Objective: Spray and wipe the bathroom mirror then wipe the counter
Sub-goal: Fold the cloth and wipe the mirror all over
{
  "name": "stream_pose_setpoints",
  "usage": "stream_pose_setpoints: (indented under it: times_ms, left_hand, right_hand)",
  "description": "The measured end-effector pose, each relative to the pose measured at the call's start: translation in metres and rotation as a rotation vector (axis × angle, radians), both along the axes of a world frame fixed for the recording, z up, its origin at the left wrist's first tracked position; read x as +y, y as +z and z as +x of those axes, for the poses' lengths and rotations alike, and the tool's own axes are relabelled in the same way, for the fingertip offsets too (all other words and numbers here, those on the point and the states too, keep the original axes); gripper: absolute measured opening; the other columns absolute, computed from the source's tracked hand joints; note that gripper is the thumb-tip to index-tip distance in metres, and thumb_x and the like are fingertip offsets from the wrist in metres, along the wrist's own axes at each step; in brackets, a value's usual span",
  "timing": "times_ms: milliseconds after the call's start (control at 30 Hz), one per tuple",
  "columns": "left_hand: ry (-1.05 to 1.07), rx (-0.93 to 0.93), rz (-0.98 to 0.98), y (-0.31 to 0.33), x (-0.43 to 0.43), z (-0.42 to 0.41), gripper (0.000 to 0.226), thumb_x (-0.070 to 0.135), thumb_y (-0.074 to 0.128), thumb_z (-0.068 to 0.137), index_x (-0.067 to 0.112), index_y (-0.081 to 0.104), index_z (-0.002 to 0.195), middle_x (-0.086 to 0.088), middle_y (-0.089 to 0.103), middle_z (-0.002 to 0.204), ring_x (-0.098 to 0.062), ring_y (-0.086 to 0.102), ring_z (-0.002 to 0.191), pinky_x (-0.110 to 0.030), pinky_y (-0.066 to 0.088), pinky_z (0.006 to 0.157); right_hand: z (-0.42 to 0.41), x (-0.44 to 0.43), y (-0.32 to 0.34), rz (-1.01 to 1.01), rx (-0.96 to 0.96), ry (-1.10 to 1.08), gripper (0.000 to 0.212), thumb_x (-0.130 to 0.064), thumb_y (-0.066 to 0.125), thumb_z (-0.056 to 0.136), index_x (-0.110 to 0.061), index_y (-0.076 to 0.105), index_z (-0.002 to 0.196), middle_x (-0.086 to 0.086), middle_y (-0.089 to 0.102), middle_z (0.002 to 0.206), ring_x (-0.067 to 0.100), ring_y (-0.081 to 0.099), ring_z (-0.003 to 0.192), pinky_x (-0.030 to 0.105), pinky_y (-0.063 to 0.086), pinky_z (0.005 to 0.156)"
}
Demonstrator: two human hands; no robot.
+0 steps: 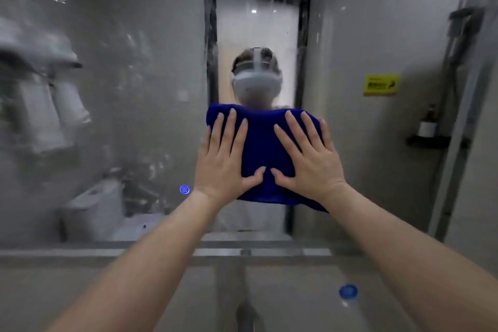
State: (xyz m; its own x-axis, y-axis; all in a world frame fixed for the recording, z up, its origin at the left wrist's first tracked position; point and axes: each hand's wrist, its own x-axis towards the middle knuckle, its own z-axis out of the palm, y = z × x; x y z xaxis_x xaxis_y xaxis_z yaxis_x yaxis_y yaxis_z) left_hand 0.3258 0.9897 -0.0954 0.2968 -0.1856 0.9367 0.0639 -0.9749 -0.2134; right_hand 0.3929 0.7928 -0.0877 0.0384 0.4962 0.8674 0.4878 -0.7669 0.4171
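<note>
A yellow sign point(380, 84) with black print shows in the mirror point(134, 121), reflected from the right-hand wall; its writing is too small and blurred to read. Low on the glass, just left of the left wrist, glows a small round blue icon point(184, 189) with three wavy lines inside it. A dark bottle point(427, 124) with a pale label stands on a reflected shelf at the right; the label cannot be read.

Both arms reach straight forward and up, bare to the elbow. The left hand point(226, 159) and right hand point(310, 159) lie flat side by side on a folded blue cloth point(262, 140), fingers straight and spread, thumbs nearly meeting at the middle. Neither grips it; the palms press the cloth against the mirror, at the centre of the glass. The left part of the glass looks streaked and hazy, with white towels point(54, 110) and a toilet point(94, 205) dimly reflected.

Below the mirror's lower edge lies the grey desk point(80, 291), with a tap point(246, 312) at the bottom middle and a round blue cap point(348, 291) to its right.
</note>
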Motion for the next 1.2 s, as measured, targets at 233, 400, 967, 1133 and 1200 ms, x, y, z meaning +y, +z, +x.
stream_pose_setpoints:
  times_ms: [233,400,967,1133,1200]
  left_hand:
    - [0.009,-0.043,-0.004,0.107,-0.002,0.002,0.092,0.061,0.047,0.078,0.007,0.024,0.149,-0.017,0.02,0.156,-0.033,0.013,0.144,-0.043,0.009,0.117]
    - [0.018,-0.071,-0.055,0.186,-0.006,0.002,0.092,0.064,0.038,0.08,0.009,0.017,0.151,-0.013,0.011,0.159,-0.031,0.007,0.147,-0.042,0.006,0.118]
    - [0.04,-0.121,-0.055,0.207,-0.007,0.005,0.089,0.064,0.028,0.082,0.011,0.014,0.152,-0.012,0.008,0.159,-0.029,0.004,0.147,-0.039,0.001,0.118]
    - [0.033,-0.124,-0.044,0.201,-0.007,0.004,0.087,0.063,0.032,0.082,0.011,0.018,0.151,-0.014,0.013,0.158,-0.03,0.008,0.147,-0.041,0.005,0.118]
    - [0.028,-0.131,-0.04,0.198,-0.007,0.005,0.087,0.062,0.033,0.083,0.01,0.02,0.15,-0.014,0.015,0.158,-0.031,0.011,0.146,-0.041,0.006,0.117]
  right_hand:
    - [-0.002,0.005,0.107,0.026,-0.001,-0.045,0.078,-0.058,0.039,0.086,-0.019,0.02,0.152,0.01,0.018,0.159,0.031,0.013,0.146,0.044,0.001,0.118]
    - [-0.003,0.004,0.194,0.011,0.006,-0.053,0.079,-0.059,0.034,0.087,-0.021,0.016,0.153,0.007,0.011,0.161,0.03,0.008,0.148,0.045,0.001,0.119]
    - [-0.005,0.006,0.213,0.055,-0.002,-0.067,0.075,-0.059,0.024,0.089,-0.022,0.014,0.154,0.005,0.008,0.162,0.027,0.005,0.149,0.046,0.002,0.121]
    - [-0.005,0.007,0.206,0.064,0.007,-0.057,0.075,-0.059,0.026,0.09,-0.021,0.016,0.153,0.005,0.009,0.162,0.026,0.005,0.149,0.045,0.002,0.12]
    - [-0.004,0.007,0.204,0.072,0.011,-0.053,0.075,-0.06,0.027,0.089,-0.022,0.016,0.153,0.005,0.009,0.162,0.026,0.005,0.148,0.045,0.002,0.12]
